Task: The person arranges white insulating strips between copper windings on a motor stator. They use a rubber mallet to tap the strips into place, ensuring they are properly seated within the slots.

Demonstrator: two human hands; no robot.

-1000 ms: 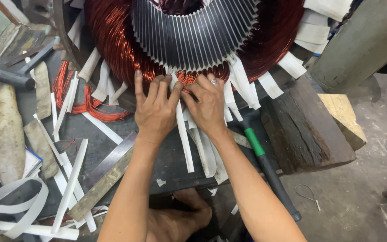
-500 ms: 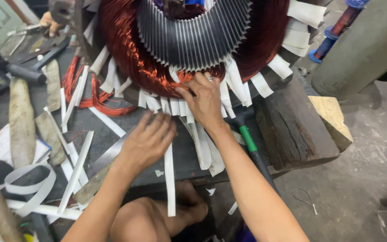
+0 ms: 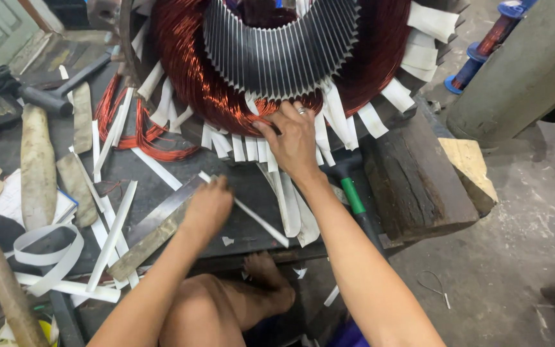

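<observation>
Left hand point(image 3: 208, 204) pinches a white paper strip point(image 3: 252, 215) — its length running toward the right hand point(image 3: 293, 138), which presses into the copper winding point(image 3: 226, 103).

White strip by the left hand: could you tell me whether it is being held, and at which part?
The left hand pinches the long white strip at its upper end. The right hand holds nothing, only pressing on the copper winding.
</observation>
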